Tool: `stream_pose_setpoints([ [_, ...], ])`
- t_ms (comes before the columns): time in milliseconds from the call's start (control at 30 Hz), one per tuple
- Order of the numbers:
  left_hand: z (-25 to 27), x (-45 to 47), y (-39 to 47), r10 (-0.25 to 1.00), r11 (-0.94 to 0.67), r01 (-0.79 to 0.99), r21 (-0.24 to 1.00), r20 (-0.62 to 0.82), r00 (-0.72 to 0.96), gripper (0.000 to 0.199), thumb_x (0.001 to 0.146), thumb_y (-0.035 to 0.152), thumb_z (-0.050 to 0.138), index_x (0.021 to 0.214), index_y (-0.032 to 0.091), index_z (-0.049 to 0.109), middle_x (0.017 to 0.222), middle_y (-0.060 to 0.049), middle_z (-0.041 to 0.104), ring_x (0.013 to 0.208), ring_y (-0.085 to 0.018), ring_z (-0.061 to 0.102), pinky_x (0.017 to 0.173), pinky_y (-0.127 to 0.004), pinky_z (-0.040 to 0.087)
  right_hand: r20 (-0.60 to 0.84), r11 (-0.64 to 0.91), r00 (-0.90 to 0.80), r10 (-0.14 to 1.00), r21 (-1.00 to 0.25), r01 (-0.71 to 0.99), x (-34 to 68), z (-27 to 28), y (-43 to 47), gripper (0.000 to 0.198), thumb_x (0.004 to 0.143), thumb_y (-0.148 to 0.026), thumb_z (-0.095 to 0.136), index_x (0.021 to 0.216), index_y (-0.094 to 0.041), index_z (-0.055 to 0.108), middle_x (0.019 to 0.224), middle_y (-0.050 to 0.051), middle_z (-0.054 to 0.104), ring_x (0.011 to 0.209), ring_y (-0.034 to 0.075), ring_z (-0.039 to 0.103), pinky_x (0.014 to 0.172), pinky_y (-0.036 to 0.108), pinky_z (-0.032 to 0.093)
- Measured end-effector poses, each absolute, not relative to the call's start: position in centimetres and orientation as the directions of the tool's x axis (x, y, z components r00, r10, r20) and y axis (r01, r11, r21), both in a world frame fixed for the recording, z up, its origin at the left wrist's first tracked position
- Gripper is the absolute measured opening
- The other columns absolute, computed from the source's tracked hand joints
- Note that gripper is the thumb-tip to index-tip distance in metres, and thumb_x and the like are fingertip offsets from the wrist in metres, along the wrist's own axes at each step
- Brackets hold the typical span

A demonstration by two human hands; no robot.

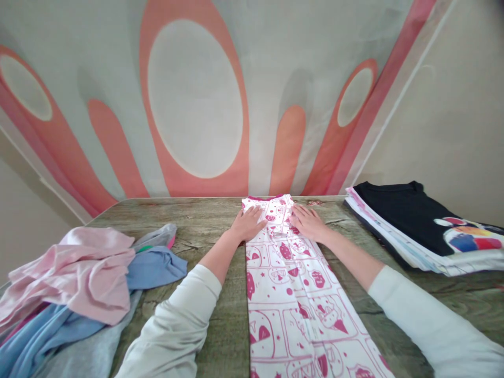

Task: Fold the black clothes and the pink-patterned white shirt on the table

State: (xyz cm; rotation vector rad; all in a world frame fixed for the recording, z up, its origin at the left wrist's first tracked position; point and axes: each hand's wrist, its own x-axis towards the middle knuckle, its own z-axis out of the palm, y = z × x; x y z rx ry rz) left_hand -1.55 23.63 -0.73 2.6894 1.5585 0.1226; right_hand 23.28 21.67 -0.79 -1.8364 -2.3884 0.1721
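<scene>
A white garment with a magenta printed pattern lies lengthwise on the table, drawn into a long narrow strip. Its magenta-trimmed neckline is at the far end, by the table's back edge. My left hand rests flat on the garment's upper left side, fingers spread. On the upper right side, my right hand lies with its fingers stretched out over the cloth. Both palms face down, and neither hand grips the fabric. The garment's near end runs out of the bottom of the view.
On the left is a loose heap of clothes, with a pink garment over blue and grey pieces. A neat stack of folded clothes stands at the right, topped by a black T-shirt. Behind the wooden table hangs a pink-and-white backdrop.
</scene>
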Motion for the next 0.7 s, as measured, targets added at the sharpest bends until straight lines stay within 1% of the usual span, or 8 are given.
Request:
stream_pose_setpoints([
  [67,-0.8,-1.6,23.7,0.866,-0.500,0.864,0.062,0.066,0.496,0.064,0.090,0.058,0.012,0.143,0.022,0.018,0.149,-0.002,0.016,0.137,-0.022,0.010,0.108,-0.041,0.011,0.073,0.320,-0.311,0.948,-0.194,0.927,22.6,-0.6,18.9,0.064,0.091,-0.053,0.007,0.145,-0.018,0.014,0.150,0.001,0.011,0.137,0.020,0.006,0.111,0.041,0.004],
  [100,-0.9,-1.6,23.7,0.864,-0.502,0.863,0.060,0.074,0.497,0.065,0.090,0.059,0.012,0.143,0.022,0.018,0.149,-0.002,0.017,0.137,-0.022,0.010,0.108,-0.041,0.011,0.074,0.376,-0.368,0.927,-0.215,0.902,22.2,-0.5,17.2,0.065,0.091,-0.054,0.008,0.145,-0.018,0.014,0.150,0.001,0.010,0.137,0.020,0.006,0.111,0.040,0.005],
  [200,-1.0,-1.6,23.7,0.865,-0.499,0.865,0.048,0.091,0.494,0.064,0.090,0.058,0.012,0.143,0.022,0.019,0.149,-0.003,0.017,0.137,-0.022,0.010,0.108,-0.041,0.011,0.002,0.498,-0.520,0.854,-0.292,0.816,21.0,0.0,11.8,0.068,0.089,-0.058,0.017,0.145,-0.019,0.013,0.150,0.002,0.008,0.137,0.022,0.006,0.112,0.040,0.009],
  [267,-1.0,-1.6,23.8,0.868,-0.493,0.869,0.039,0.084,0.489,0.063,0.090,0.057,0.012,0.143,0.022,0.019,0.149,-0.003,0.017,0.137,-0.022,0.010,0.108,-0.041,0.010,-0.009,0.530,-0.562,0.827,-0.322,0.785,20.8,0.4,8.5,0.071,0.088,-0.060,0.025,0.145,-0.020,0.011,0.150,0.002,0.006,0.137,0.024,0.005,0.112,0.042,0.010],
  [367,-0.9,-1.7,24.0,0.868,-0.495,0.868,0.038,0.060,0.492,0.064,0.090,0.057,0.012,0.143,0.022,0.017,0.149,-0.003,0.016,0.137,-0.021,0.009,0.108,-0.040,0.011,-0.018,0.569,-0.618,0.786,-0.367,0.735,20.9,1.0,5.1,0.071,0.087,-0.059,0.031,0.144,-0.025,0.008,0.149,-0.001,0.002,0.137,0.023,0.006,0.113,0.041,0.014],
  [500,-0.6,-1.8,24.4,0.859,-0.511,0.858,0.048,0.042,0.510,0.065,0.090,0.058,0.012,0.143,0.021,0.017,0.150,-0.004,0.014,0.137,-0.021,0.010,0.108,-0.041,0.011,-0.022,0.550,-0.607,0.794,-0.399,0.734,20.5,2.4,4.4,0.072,0.087,-0.058,0.030,0.144,-0.025,0.000,0.149,-0.002,0.001,0.137,0.022,0.008,0.112,0.039,0.019],
  [567,-0.5,-1.8,24.6,0.860,-0.510,0.859,0.054,0.035,0.508,0.066,0.090,0.059,0.011,0.143,0.020,0.018,0.150,-0.004,0.013,0.137,-0.021,0.010,0.108,-0.042,0.012,-0.004,0.564,-0.612,0.791,-0.386,0.730,19.6,3.1,5.4,0.071,0.088,-0.058,0.028,0.144,-0.023,0.003,0.149,-0.001,0.003,0.137,0.021,0.007,0.113,0.039,0.016],
  [700,-0.3,-1.9,25.0,0.869,-0.496,0.867,0.049,0.031,0.495,0.064,0.090,0.057,0.012,0.143,0.021,0.018,0.150,-0.003,0.013,0.137,-0.021,0.009,0.108,-0.042,0.013,0.011,0.637,-0.674,0.739,-0.339,0.692,16.9,3.4,8.5,0.069,0.088,-0.058,0.027,0.144,-0.020,0.014,0.149,0.001,0.010,0.137,0.022,0.006,0.113,0.039,0.006],
])
